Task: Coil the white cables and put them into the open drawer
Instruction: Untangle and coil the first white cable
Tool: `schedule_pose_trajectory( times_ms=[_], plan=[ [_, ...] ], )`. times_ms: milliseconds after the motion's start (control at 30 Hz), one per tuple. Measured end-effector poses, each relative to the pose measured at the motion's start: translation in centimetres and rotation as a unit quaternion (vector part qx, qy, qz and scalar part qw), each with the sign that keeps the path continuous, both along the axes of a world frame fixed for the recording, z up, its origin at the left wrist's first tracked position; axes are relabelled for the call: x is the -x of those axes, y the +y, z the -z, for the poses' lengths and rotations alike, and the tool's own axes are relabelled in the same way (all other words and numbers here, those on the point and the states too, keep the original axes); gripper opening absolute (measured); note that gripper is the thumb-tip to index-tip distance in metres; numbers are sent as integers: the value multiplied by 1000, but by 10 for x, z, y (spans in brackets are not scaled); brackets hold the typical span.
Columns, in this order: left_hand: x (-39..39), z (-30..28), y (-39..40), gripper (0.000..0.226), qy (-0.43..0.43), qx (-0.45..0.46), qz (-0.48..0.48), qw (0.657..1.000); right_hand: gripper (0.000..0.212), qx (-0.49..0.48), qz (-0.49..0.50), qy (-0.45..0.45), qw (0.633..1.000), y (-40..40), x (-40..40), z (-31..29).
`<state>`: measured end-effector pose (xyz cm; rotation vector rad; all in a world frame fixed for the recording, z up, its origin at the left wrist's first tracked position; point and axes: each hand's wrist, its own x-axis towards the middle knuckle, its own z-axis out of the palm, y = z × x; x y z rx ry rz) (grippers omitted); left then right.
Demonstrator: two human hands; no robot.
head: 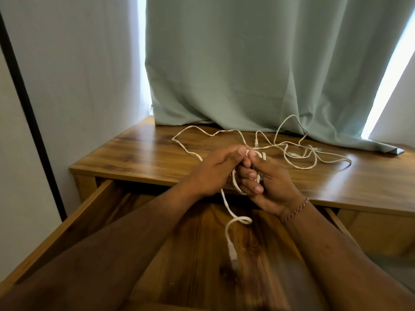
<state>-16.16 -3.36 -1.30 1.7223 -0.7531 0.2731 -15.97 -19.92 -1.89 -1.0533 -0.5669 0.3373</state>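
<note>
A white cable (pixel 186 149) runs from a loose loop on the wooden table top (pixel 139 158) into both my hands. My left hand (pixel 215 171) grips its wound loops, which pass around the fingers. My right hand (pixel 271 182) pinches the same cable at the top of the coil. The cable's free end with its plug (pixel 232 252) hangs down over the open drawer (pixel 74 223). More white cable (pixel 314 156) lies tangled on the table to the right, with small plugs showing.
A pale green curtain (pixel 247 63) hangs down onto the back of the table and touches the tangled cable. A white wall with a black strip (pixel 27 104) stands on the left. The drawer's wooden bottom (pixel 202 254) lies under my forearms.
</note>
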Motion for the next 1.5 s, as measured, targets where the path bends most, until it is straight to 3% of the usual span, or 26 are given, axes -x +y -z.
schedule_pose_trajectory(
  times_ms=[100,200,333,400,533,767,1000,1067,1167,1200,1300,1400,1500],
  plan=[
    [10,-2,-13,35,133,89,62,985,34,-30,-53,13,998,-5,-1,-2],
    [11,-5,-19,40,201,131,82,967,31,-44,-79,20,996,-7,-1,-5],
    [8,-9,-17,39,158,83,-13,984,31,5,-34,28,999,-12,-4,-6],
    [6,-8,-14,40,178,63,-34,981,32,38,-5,37,999,-11,-4,-5],
    [7,-7,-15,44,217,99,-33,971,32,62,73,71,993,-1,-1,-9],
    [7,-6,-20,45,233,93,-127,960,35,52,186,113,975,15,5,-12],
    [13,-8,-28,37,207,131,-152,957,26,74,287,35,954,20,10,-14],
    [12,-6,-28,34,189,115,-180,958,30,160,353,-66,919,20,9,-9],
    [8,-3,-29,32,160,113,-225,954,36,329,448,-230,799,19,-1,3],
    [6,-2,-29,29,155,123,-236,951,36,347,440,-247,790,19,-4,6],
    [2,-2,-25,27,168,150,-246,943,23,386,358,-256,811,18,-7,8],
    [-1,-4,-18,25,213,184,-197,939,13,458,329,-292,773,10,-4,3],
    [1,-7,-16,22,279,241,-88,925,18,473,367,-321,734,2,-5,2]
  ],
)
